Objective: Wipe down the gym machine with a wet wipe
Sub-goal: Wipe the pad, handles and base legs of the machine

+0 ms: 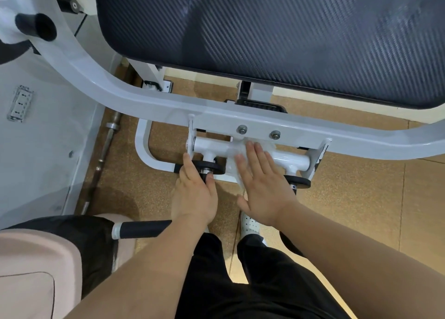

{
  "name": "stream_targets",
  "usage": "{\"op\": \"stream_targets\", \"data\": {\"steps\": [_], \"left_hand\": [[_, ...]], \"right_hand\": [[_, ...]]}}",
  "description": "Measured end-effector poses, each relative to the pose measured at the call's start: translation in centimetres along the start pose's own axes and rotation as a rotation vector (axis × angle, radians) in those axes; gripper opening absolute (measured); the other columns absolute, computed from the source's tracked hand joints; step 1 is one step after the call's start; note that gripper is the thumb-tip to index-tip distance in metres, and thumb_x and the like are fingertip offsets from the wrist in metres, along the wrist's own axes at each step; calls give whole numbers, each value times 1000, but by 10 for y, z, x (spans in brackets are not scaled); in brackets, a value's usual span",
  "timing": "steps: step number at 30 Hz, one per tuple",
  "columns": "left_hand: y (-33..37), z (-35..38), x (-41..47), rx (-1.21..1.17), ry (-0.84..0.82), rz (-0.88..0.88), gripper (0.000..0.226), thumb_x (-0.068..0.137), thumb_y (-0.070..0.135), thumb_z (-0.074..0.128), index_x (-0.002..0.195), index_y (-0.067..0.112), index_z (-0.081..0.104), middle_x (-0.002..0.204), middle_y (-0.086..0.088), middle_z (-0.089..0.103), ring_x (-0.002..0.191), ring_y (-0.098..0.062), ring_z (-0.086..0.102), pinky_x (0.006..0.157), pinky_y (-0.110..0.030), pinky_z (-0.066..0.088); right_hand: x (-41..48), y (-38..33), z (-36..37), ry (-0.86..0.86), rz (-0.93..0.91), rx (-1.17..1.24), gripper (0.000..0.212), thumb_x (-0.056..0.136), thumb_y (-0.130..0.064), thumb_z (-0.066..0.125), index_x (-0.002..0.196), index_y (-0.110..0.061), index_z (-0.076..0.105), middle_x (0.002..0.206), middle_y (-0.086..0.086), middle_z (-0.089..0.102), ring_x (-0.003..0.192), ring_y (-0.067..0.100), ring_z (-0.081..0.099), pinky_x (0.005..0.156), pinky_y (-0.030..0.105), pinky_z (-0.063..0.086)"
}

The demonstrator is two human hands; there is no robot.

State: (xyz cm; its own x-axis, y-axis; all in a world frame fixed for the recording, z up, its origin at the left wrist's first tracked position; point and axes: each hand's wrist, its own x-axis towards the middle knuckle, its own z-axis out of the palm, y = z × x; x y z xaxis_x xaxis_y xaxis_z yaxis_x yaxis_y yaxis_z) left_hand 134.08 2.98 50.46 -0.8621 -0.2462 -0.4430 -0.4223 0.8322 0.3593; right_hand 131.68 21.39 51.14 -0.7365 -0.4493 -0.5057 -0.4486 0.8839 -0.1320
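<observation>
One left hand [192, 193], round black knob [213, 169]

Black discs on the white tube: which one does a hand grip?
The left disc, gripped by the left hand; no fingers curl round the right disc.

The seat pad [265, 29] lies behind the frame bar [144, 104], with the barbell [104, 150] on the floor [349, 198] at left.

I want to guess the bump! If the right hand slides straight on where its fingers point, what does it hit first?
Probably the white crossbar with two bolts, just past the fingertips of the right hand, which lies flat on the white tube. Depth is hard to judge.
</observation>
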Motion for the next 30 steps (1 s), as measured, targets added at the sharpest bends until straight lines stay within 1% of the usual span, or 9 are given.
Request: {"op": "stream_targets", "data": {"steps": [6,10,12,16,20,22,24,28,30], "left_hand": [[-4,1,2,15,-30,17,80,103,39,41,161,12,-9,155,-16,35,131,-33,49,107,-49,42],[-3,0,3,-20,-62,-11,92,98,31,54,160,19,-12,158,-15,32,135,-33,46,111,-49,41],[-3,-1,2,-15,-59,-9,92,98,31,55,160,19,-12,158,-14,31,136,-32,45,111,-49,41],[-1,0,1,-8,-29,2,78,104,35,41,160,16,-10,157,-15,34,134,-33,45,111,-48,40],[-2,1,1,-7,-22,11,76,103,35,38,160,15,-9,156,-18,36,133,-35,47,108,-52,42],[-3,1,1,-7,-26,16,77,103,35,36,160,14,-10,155,-18,37,133,-35,48,108,-52,43],[-3,1,1,-7,-29,22,77,102,36,36,160,14,-10,155,-18,36,133,-35,47,107,-52,43],[-4,1,2,7,-52,19,81,98,40,34,159,18,-14,158,-17,32,137,-35,44,110,-51,42],[-5,2,2,-5,-53,23,81,101,38,38,159,18,-14,158,-18,31,137,-36,44,111,-52,41]], "right_hand": [[58,-15,-38,-47,-270,235,97,88,-71,1,165,-11,-1,170,9,-17,158,21,-16,127,38,-12],[67,-22,-46,-91,-264,199,113,80,-89,-3,165,-13,-4,171,6,-19,158,19,-17,128,41,-10],[56,-23,-43,-85,-197,193,119,75,-92,-6,164,-13,-8,170,6,-22,157,19,-21,128,41,-12],[20,-20,-30,-94,33,153,115,81,-94,-1,161,-14,-18,166,11,-32,153,25,-31,128,46,-9],[-11,-4,-23,-125,349,80,119,82,-93,-1,159,-4,-21,166,23,-25,155,36,-25,128,50,-5],[-12,-2,-24,-144,428,75,121,81,-92,-4,158,-1,-21,166,25,-22,155,38,-23,128,51,-5],[-3,-10,-27,-125,365,129,121,80,-93,-4,159,-2,-19,167,22,-23,155,36,-24,128,50,-6],[25,-31,-32,-77,43,163,110,89,-88,5,162,-8,-12,167,12,-27,154,26,-28,129,46,-5],[27,-31,-33,-74,65,148,109,89,-87,6,162,-8,-12,168,12,-25,156,24,-25,129,45,-5]]}}
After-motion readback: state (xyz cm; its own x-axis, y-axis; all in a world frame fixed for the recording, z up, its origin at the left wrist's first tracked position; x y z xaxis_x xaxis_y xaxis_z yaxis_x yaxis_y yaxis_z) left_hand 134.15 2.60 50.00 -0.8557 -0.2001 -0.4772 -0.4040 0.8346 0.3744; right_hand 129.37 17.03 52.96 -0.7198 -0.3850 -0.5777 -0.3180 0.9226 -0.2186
